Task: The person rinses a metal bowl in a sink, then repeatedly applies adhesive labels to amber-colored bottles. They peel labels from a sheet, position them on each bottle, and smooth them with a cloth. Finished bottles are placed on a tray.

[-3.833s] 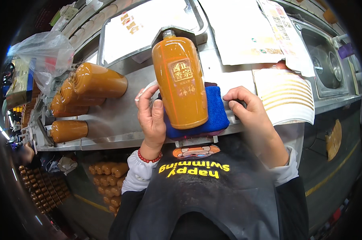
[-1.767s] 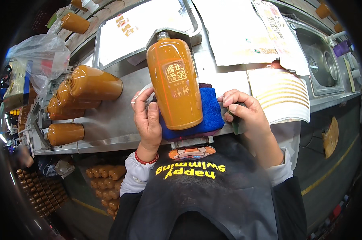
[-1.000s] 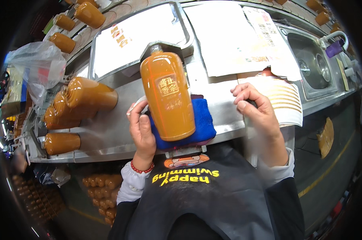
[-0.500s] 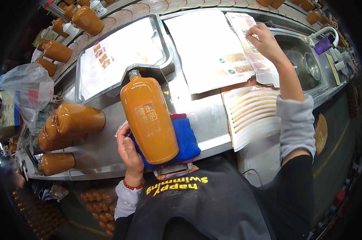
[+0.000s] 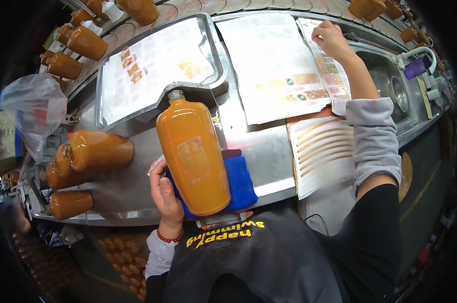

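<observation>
A tall amber-brown bottle [image 5: 194, 166] lies tilted back on a blue cloth [image 5: 242, 184] in front of me, its neck resting at a notched metal holder [image 5: 190, 90]. My left hand [image 5: 167, 198] is beside the bottle's left side, thumb up and fingers curled, partly hidden behind it. A small white piece shows at those fingertips; what it is I cannot make out. My right hand [image 5: 332, 39] reaches to the far end of a narrow printed label sheet [image 5: 334, 83], thumb and fingers pinched together over it. Whatever is in that pinch is too small to name.
Large white label sheets [image 5: 269, 55] lie beside the narrow one; a sheet with gold strips [image 5: 322, 156] is nearer. At left are a metal tray [image 5: 99, 96] with more sheets and several brown bottles [image 5: 102, 151]. A sink [image 5: 390, 83] stands right; bottles line a slatted conveyor [image 5: 188, 9] behind.
My view has shifted slightly. My right hand is still at the far end of the narrow label sheet, its fingers pointing lower. The left hand stays beside the bottle.
</observation>
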